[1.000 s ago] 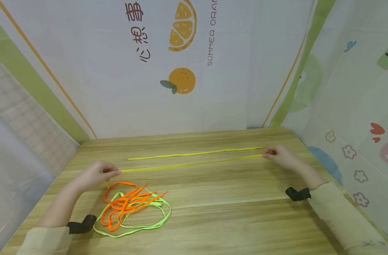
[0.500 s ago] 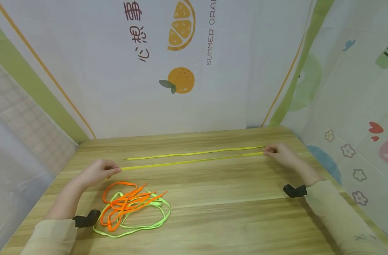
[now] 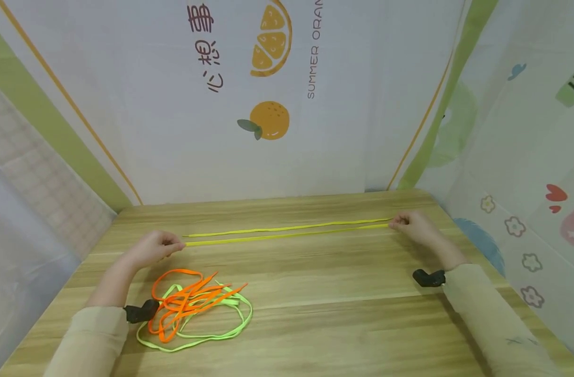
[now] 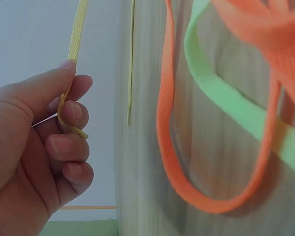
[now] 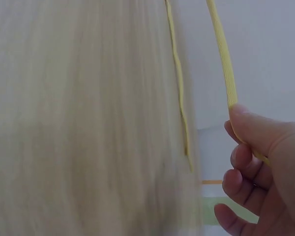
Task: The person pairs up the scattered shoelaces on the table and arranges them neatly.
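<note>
A yellow shoelace stretches nearly straight between the two hands. My left hand pinches it near one end between thumb and forefinger; in the left wrist view its tip dangles past the curled fingers. On the right, my right hand pinches the other end, whose tip is hidden in the palm. A second yellow shoelace lies straight on the table just beyond the held one. Both of its ends are loose on the wood, one showing in each wrist view.
An orange shoelace and a light green shoelace lie in a loose tangle on the wooden table, front left, close to the left forearm. A white printed cloth hangs behind the table's far edge.
My left hand has moved away from the body and slightly right, bringing the held yellow shoelace closer to the lying one. The right hand has barely moved; its forearm has shifted slightly left.
</note>
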A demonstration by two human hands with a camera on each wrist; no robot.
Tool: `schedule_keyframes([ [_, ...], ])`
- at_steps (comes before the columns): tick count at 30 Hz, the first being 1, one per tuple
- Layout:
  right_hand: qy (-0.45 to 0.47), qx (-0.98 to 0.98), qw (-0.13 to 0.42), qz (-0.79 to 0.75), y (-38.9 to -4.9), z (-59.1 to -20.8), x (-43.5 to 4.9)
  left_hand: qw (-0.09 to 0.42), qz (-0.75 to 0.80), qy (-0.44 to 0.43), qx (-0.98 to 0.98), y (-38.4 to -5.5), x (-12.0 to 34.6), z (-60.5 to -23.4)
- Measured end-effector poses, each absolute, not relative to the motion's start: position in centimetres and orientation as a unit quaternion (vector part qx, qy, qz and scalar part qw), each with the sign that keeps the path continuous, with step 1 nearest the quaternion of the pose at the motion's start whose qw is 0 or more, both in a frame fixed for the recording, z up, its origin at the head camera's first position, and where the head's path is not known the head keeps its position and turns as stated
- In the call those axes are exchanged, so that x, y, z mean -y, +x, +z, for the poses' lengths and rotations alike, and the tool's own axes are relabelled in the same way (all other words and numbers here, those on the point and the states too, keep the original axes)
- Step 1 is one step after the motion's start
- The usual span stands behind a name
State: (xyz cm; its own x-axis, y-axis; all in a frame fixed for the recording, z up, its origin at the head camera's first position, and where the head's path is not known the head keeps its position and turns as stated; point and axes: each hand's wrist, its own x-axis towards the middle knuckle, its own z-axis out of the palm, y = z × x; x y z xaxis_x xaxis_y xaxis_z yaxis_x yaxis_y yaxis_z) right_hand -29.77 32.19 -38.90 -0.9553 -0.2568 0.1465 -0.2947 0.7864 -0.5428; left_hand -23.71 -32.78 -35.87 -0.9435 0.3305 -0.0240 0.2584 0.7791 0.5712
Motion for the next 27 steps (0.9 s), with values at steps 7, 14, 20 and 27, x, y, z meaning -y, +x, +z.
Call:
schedule_keyframes([
  [7,0.134,0.943,0.034,0.303,-30.4,-39.6,-32.5,0.061,0.293,0.155,-0.942,-24.5,32.7,-36.3],
  [14,0.129,0.944,0.039,0.3,-30.8,-40.1,-32.9,0.055,0.28,0.162,-0.945,-25.6,32.5,-37.0],
  [20,0.112,0.945,0.054,0.303,-31.2,-40.7,-33.2,0.052,0.278,0.148,-0.948,-26.3,32.4,-37.3],
  [27,0.096,0.944,0.077,0.307,-31.9,-41.6,-33.5,0.032,0.261,0.135,-0.955,-26.7,32.2,-37.8],
])
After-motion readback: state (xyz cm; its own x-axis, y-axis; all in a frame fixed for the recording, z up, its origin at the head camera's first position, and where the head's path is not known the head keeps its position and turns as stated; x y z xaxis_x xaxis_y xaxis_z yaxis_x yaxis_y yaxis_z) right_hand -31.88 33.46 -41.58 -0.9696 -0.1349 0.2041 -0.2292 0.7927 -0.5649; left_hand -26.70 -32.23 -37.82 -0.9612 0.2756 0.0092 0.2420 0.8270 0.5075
